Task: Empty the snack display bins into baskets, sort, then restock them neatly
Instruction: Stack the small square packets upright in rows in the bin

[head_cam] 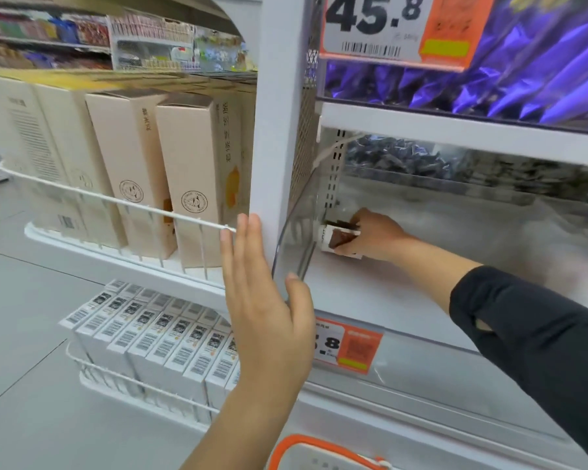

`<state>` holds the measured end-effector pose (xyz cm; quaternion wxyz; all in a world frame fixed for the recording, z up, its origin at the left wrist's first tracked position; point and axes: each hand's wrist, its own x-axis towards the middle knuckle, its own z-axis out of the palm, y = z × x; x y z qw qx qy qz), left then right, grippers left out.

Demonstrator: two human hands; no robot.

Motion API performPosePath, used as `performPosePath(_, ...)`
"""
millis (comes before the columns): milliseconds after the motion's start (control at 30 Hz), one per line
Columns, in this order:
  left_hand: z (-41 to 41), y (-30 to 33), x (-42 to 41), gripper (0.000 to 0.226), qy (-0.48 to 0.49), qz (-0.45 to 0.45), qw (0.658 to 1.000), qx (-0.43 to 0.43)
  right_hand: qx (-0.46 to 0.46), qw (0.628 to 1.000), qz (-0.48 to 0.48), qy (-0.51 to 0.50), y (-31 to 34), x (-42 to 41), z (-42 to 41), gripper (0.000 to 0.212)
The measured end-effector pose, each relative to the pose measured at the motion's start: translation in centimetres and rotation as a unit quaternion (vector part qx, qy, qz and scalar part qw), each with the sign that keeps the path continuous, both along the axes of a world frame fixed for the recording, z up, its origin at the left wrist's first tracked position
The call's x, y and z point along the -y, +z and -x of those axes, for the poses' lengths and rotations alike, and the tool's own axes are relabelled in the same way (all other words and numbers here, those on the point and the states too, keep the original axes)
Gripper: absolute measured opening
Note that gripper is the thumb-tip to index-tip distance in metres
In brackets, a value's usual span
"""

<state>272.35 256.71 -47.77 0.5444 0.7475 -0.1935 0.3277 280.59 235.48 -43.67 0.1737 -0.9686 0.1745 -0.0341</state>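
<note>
1. Fingers of the right hand (370,234) curl round a small stack of brown-and-white snack packets (342,239) at centre frame, deep in the left rear corner of the clear bin (421,300).
2. At lower centre, the left hand (265,300) is flat with straight fingers, holding nothing, beside the white shelf post (279,130) and the bin's clear side wall.
3. Judged from the near-bare bin floor, this looks like either the last of the emptying or the first of the restocking; which one cannot be told.
4. Done well, the packets should stay squared together and move along the wall without snagging it.
5. An orange-rimmed basket (306,449) waits at the bottom edge, directly below the bin.
6. Purple bags (523,79) fill the shelf at upper right.
</note>
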Motion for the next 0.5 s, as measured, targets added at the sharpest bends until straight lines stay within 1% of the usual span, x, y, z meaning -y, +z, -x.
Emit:
performPosePath(67, 0.1, 0.0, 0.0, 0.071, -0.003, 0.004, 1.000, -0.001, 0.013, 0.999, 0.017, -0.036, 0.0, 0.2, -0.5, 0.074)
performPosePath(133, 0.1, -0.1, -0.1, 0.071, -0.007, 0.003, 1.000, -0.001, 0.018, 0.998, 0.011, -0.058, 0.1, 0.5, -0.8, 0.081)
performPosePath(233, -0.1, -0.3, -0.1, 0.070, -0.004, -0.001, 1.000, 0.000, 0.017, 0.998, 0.000, -0.065, 0.0, 0.4, -1.2, 0.075)
performPosePath(300, -0.1, -0.3, 0.0, 0.069, -0.004, 0.001, 1.000, -0.002, 0.041, 0.998, -0.008, -0.055, -0.2, 0.1, -1.3, 0.072)
performPosePath(367, -0.1, -0.3, 0.0, 0.069, -0.001, 0.003, 1.000, -0.001, 0.073, 0.997, 0.031, -0.010, -0.6, -0.2, -1.0, 0.073)
performPosePath(433, -0.1, -0.4, 0.0, 0.069, 0.000, 0.001, 1.000, 0.000, 0.068, 0.989, 0.119, 0.055, -0.9, -0.3, -0.7, 0.072)
performPosePath(467, -0.1, -0.3, 0.0, 0.069, -0.001, 0.001, 1.000, 0.000, 0.068, 0.984, 0.148, 0.070, -0.9, -0.2, -0.6, 0.072)
performPosePath(500, -0.1, -0.3, 0.0, 0.069, -0.002, -0.001, 1.000, 0.000, 0.073, 0.984, 0.152, 0.061, -0.8, -0.2, -0.6, 0.075)
